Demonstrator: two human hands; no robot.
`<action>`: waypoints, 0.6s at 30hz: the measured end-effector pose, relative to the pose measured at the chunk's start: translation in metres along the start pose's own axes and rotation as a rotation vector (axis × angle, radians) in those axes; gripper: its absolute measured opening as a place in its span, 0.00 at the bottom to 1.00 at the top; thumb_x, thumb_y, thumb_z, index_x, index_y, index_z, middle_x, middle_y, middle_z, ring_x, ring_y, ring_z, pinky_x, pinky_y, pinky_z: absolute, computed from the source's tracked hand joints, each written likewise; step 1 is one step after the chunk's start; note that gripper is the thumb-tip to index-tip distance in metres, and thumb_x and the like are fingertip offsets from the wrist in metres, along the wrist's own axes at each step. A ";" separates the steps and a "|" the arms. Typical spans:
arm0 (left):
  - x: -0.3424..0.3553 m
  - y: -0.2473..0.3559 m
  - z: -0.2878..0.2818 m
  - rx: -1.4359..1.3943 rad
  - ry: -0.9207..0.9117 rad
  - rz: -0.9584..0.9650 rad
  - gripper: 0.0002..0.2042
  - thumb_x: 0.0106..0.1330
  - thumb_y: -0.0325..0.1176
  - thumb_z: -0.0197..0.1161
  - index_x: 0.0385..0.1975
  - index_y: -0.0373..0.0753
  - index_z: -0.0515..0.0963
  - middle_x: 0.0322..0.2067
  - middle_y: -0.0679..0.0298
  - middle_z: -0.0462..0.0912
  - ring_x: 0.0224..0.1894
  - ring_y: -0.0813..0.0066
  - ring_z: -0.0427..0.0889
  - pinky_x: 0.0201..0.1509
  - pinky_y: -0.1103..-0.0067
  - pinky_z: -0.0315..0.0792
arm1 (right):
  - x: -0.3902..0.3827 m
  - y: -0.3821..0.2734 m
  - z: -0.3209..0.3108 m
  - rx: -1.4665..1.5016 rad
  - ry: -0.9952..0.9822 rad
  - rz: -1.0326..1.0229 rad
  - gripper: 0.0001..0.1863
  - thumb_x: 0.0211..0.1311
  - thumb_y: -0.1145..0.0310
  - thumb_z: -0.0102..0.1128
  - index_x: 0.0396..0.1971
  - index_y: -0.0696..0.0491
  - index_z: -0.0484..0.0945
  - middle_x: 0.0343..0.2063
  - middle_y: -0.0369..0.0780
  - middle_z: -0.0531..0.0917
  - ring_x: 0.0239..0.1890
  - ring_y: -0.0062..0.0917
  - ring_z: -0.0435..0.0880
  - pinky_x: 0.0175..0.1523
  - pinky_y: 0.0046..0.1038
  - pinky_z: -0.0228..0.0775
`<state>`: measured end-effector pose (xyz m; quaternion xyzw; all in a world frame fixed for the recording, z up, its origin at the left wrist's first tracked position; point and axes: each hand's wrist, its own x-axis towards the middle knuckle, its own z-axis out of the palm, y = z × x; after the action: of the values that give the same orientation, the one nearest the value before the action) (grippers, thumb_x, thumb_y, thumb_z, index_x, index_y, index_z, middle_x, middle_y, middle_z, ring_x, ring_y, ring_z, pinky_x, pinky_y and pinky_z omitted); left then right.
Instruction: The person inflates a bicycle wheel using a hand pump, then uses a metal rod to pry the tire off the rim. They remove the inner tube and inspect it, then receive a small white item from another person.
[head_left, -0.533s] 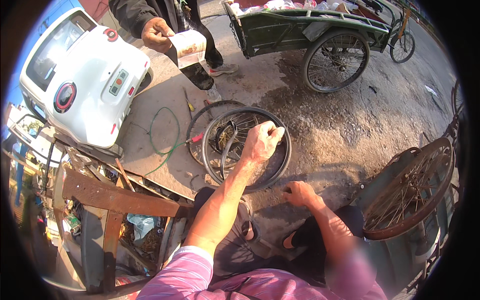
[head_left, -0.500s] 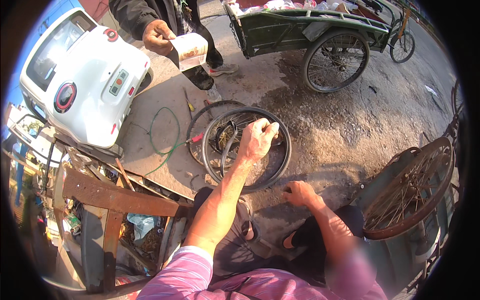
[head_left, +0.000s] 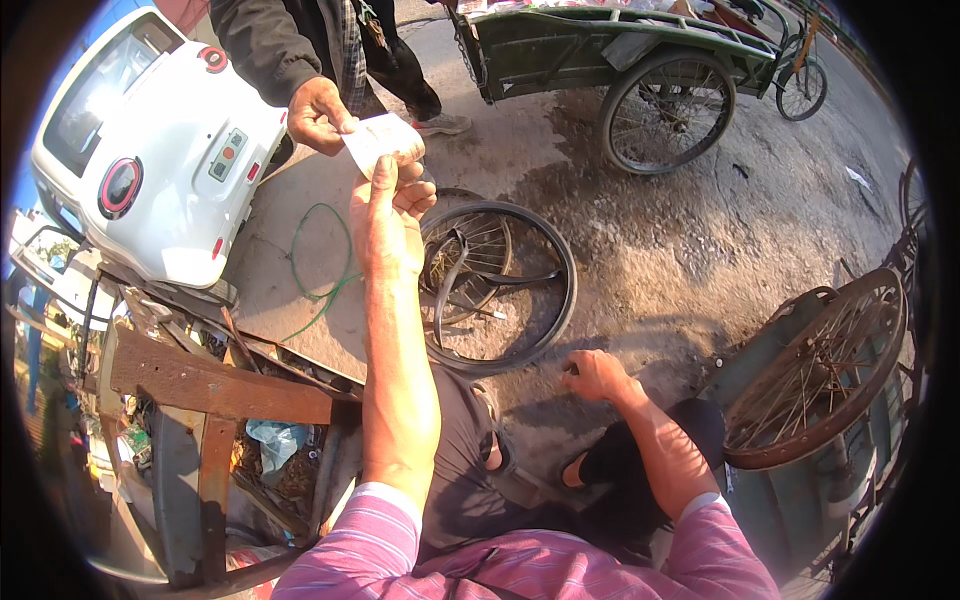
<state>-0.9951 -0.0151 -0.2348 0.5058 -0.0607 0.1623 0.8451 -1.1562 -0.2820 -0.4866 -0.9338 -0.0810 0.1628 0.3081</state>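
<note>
My left hand (head_left: 390,215) reaches forward with thumb raised and fingers apart. Its thumb overlaps the lower edge of a pale printed paper slip (head_left: 378,138). Another person's hand (head_left: 320,115) pinches the slip's left side. Below and right of my left hand, a bicycle tyre (head_left: 568,270) lies on the ground, with a loose black rubber strip or tube (head_left: 452,275) across it. Partly beneath lies a spoked wheel (head_left: 500,235). My right hand (head_left: 598,377) is curled closed near my right knee; whatever its fingers may hold is hidden.
A white vehicle (head_left: 165,150) stands at far left, a green cargo tricycle (head_left: 560,50) at the back. To the right leans a rusty spoked wheel (head_left: 815,370). Near left is a rusty metal frame (head_left: 220,385) with scrap. A green cord (head_left: 325,295) loops over the ground.
My left hand has moved from above the tyre up and left to the paper slip, its fingers opening. The black strip now lies differently across the tyre. My right hand is nearly still.
</note>
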 end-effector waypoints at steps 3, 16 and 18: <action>-0.001 -0.004 -0.002 -0.011 -0.026 -0.025 0.19 0.74 0.48 0.67 0.52 0.38 0.79 0.36 0.58 0.87 0.33 0.70 0.87 0.41 0.73 0.82 | 0.001 0.000 -0.001 0.004 -0.001 0.007 0.19 0.59 0.56 0.65 0.45 0.53 0.87 0.39 0.47 0.90 0.46 0.43 0.89 0.53 0.41 0.80; -0.023 -0.054 -0.017 0.225 -0.007 -0.128 0.12 0.73 0.36 0.65 0.49 0.36 0.81 0.35 0.59 0.88 0.28 0.71 0.86 0.33 0.79 0.80 | 0.004 -0.012 -0.013 0.103 0.035 0.000 0.19 0.60 0.56 0.67 0.43 0.54 0.87 0.38 0.49 0.90 0.45 0.45 0.89 0.52 0.42 0.80; -0.032 -0.061 -0.011 0.279 -0.073 -0.150 0.11 0.74 0.34 0.64 0.48 0.34 0.79 0.34 0.59 0.88 0.28 0.73 0.87 0.32 0.80 0.80 | 0.001 -0.012 -0.019 0.096 0.047 -0.016 0.19 0.61 0.56 0.67 0.44 0.55 0.86 0.39 0.49 0.89 0.45 0.45 0.89 0.52 0.42 0.80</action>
<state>-1.0055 -0.0388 -0.3002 0.6269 -0.0304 0.0868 0.7736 -1.1489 -0.2820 -0.4654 -0.9209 -0.0734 0.1420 0.3555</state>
